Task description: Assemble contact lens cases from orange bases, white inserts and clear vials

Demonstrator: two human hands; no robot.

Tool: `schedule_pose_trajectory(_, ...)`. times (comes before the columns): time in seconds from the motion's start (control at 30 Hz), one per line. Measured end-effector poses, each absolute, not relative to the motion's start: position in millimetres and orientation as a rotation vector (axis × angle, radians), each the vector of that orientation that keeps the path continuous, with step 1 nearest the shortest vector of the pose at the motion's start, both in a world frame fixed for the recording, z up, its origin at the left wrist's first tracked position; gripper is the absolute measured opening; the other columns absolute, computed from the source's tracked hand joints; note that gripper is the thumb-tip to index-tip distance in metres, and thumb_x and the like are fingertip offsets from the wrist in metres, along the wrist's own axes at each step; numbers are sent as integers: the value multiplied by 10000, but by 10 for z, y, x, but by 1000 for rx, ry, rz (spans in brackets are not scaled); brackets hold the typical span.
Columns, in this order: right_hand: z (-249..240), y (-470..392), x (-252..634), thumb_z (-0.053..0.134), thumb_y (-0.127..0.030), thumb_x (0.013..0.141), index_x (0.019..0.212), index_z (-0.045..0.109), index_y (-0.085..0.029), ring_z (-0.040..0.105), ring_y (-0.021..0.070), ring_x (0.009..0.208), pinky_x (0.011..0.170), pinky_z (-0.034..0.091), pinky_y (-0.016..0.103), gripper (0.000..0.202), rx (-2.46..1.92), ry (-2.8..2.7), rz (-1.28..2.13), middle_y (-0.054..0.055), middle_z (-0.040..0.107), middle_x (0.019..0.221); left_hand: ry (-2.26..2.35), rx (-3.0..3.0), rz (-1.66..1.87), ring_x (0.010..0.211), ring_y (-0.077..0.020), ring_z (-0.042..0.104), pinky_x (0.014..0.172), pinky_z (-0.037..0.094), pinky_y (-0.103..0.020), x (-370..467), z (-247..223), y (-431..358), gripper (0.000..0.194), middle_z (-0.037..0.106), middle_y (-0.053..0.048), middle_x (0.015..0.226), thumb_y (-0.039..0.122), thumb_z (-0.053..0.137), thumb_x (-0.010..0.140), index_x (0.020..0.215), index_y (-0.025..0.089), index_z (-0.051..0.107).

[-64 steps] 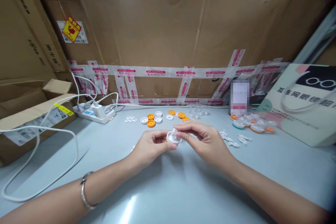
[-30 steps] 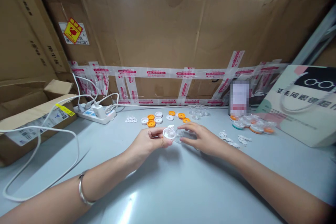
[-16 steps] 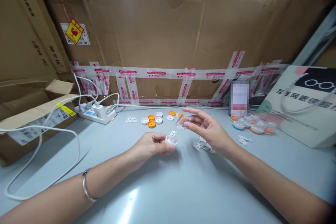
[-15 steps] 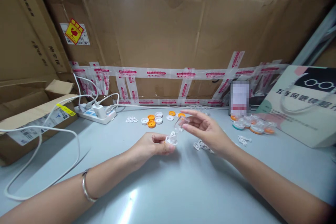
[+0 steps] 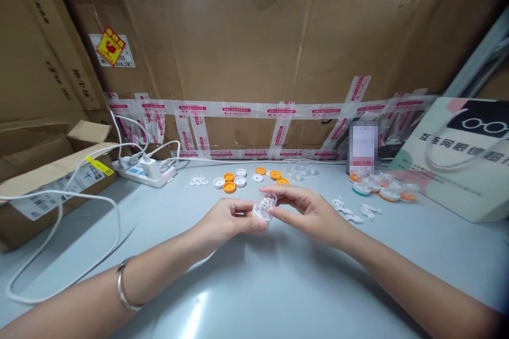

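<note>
Between thumb and fingers, my left hand (image 5: 234, 217) grips a round white-and-orange base (image 5: 260, 215) from its left side. A clear plastic cover (image 5: 269, 200) stands over the base, slightly tilted, with a white openwork piece showing inside it. My right hand (image 5: 304, 211) pinches this cover from the right, thumb in front and fingers behind. Whether the cover is fully seated on the base, I cannot tell. To the right of my right hand lie loose white openwork pieces (image 5: 347, 211) on the table.
Orange and white round caps (image 5: 229, 187) lie at mid-table, beside small white parts (image 5: 199, 180). Clear covers (image 5: 301, 168) stand behind my right hand. Finished-looking clear-topped units (image 5: 382, 188) cluster at right near a phone (image 5: 363, 148) and a paper bag (image 5: 453, 164). A power strip (image 5: 159, 176) with cables lies left.
My right hand has moved down and left, bringing the clear cover from above and beside the base to over it. The left hand has stayed nearly in place.
</note>
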State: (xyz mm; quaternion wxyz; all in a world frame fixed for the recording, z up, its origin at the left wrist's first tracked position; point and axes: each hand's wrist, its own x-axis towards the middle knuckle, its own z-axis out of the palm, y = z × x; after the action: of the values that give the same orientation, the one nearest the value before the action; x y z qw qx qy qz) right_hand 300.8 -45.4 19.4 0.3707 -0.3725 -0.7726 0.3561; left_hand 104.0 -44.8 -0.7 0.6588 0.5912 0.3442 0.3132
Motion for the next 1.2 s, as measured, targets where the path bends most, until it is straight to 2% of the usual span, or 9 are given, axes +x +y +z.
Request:
schedule_pose_trajectory(0.3,172,-502,2958,641,-292,762,1087,638,-278,573,230,1096,945,478,396,325,-855,-1899,893,36,648,1143,731,1368,754,726,-115,517,732,406,-254,1046,28,-481,191,592,-14,749,289,690,717,848,150,687)
schedule_pose_trajectory(0.63,63,-588,2861,657,-227,756,1032,638,-298,610,184,985,896,489,361,286,-802,-1783,708,6,673,1032,764,1416,869,775,-133,545,767,425,-268,1078,63,-554,232,638,-20,801,276,691,718,926,173,687)
schedule_pose_trajectory(0.8,-20,-550,2829,675,-267,736,870,582,-266,587,166,889,806,484,333,163,-849,-1692,697,-16,618,866,820,1424,901,816,-154,565,781,433,-277,1115,55,-575,266,660,-49,869,275,691,715,953,155,683)
schedule_pose_trajectory(0.9,4,-529,2826,657,-302,751,858,557,-256,568,150,838,790,474,326,154,-878,-1681,770,-13,581,857,790,1373,835,807,-157,574,793,443,-300,1107,9,-558,261,652,-61,868,336,663,745,923,145,685)
schedule_pose_trajectory(1.03,87,-550,2811,576,-311,812,939,545,-248,573,161,926,834,468,349,145,-784,-1663,1017,26,588,974,726,1292,834,855,-161,576,831,442,-314,1098,-14,-546,274,639,-69,941,354,653,757,943,155,679)
schedule_pose_trajectory(1.2,58,-577,2750,657,-280,750,793,526,-239,556,127,814,788,467,308,144,-797,-1514,946,-19,547,828,823,1350,888,793,-142,572,771,440,-274,1124,13,-578,295,647,-46,852,329,703,712,958,169,681)
